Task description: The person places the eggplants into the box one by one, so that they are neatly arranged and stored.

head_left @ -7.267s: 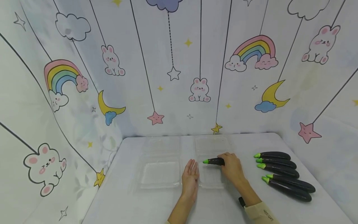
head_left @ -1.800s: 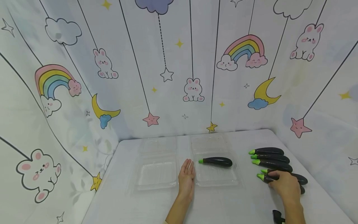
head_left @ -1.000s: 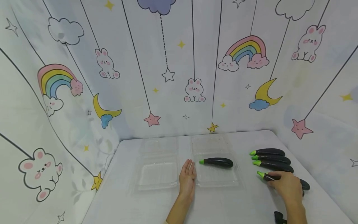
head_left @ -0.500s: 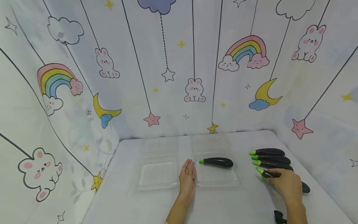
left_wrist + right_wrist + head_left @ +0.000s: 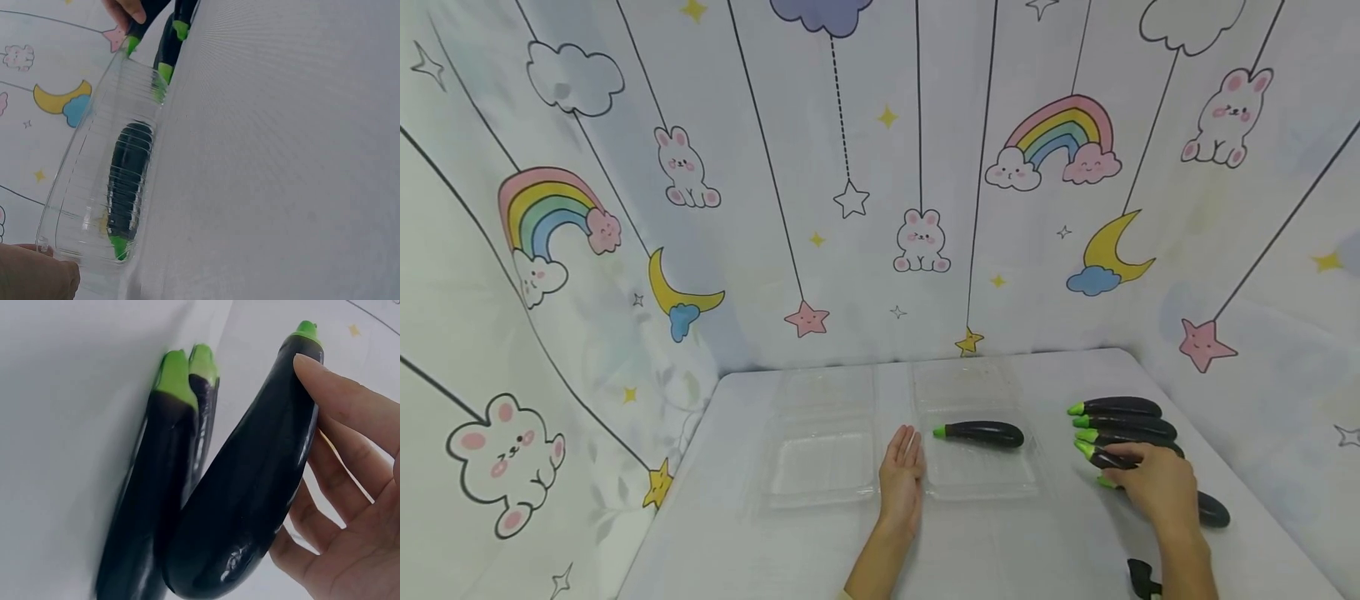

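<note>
My right hand point(image 5: 1157, 487) pinches an eggplant point(image 5: 250, 462) near its green stem, thumb on one side and fingers on the other. The eggplant is tilted and raised over the others at the table's right. Below it lies another eggplant point(image 5: 1213, 510), partly hidden by the hand. My left hand point(image 5: 901, 483) is held with straight fingers along the left edge of a clear plastic container point(image 5: 981, 487). Inside that container a single eggplant point(image 5: 988, 433) lies sideways, stem to the left, also seen through the plastic in the left wrist view.
Several eggplants lie in a row point(image 5: 1123, 407) at the right, stems pointing left. A second clear container point(image 5: 823, 462) stands left of my left hand. Both containers have raised lids behind them. A patterned cloth point(image 5: 865, 275) hangs behind the white table point(image 5: 820, 550).
Earlier, my right hand held an eggplant over the container; it now lies inside. The right hand then went to the pile and has lifted another slightly up and left. My left hand stays put.
</note>
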`<state>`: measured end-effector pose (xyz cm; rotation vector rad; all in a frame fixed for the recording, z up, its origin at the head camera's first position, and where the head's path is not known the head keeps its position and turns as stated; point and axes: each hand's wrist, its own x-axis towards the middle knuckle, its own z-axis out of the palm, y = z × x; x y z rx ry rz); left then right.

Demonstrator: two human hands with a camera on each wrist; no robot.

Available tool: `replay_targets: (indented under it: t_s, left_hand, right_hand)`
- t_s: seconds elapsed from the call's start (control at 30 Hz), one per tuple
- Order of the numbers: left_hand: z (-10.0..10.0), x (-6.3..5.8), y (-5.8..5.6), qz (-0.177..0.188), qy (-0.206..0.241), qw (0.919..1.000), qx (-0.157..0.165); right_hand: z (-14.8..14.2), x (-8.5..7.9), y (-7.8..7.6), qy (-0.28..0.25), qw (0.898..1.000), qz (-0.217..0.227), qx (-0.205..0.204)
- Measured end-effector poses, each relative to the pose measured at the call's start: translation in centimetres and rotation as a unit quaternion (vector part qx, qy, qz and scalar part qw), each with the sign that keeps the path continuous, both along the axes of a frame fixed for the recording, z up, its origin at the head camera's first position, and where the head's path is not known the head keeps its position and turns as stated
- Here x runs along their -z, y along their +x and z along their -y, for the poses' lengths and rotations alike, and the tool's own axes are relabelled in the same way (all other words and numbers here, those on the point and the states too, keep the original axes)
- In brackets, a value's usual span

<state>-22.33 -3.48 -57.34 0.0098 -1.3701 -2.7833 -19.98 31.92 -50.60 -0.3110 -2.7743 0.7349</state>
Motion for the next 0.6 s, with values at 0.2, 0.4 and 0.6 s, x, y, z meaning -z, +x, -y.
replay_targets:
  t_s: [0.2, 0.4, 0.6]
  left_hand:
    - [0.1, -0.1, 0.1, -0.003, -0.002, 1.0000, -0.001]
    - [0.2, -0.1, 0.1, -0.004, -0.003, 1.0000, 0.001]
    - [0.2, -0.2, 0.2, -0.003, -0.008, 0.9999, 0.006]
  right_hand:
    - [1.1, -0.3, -0.3, -0.002, 1.000, -0.019, -0.007]
    - [1.8, -0.5, -0.3, 0.003, 0.998, -0.057, -0.030]
    - [2.7, -1.7, -0.3, 0.011, 0.997, -0.068, -0.041]
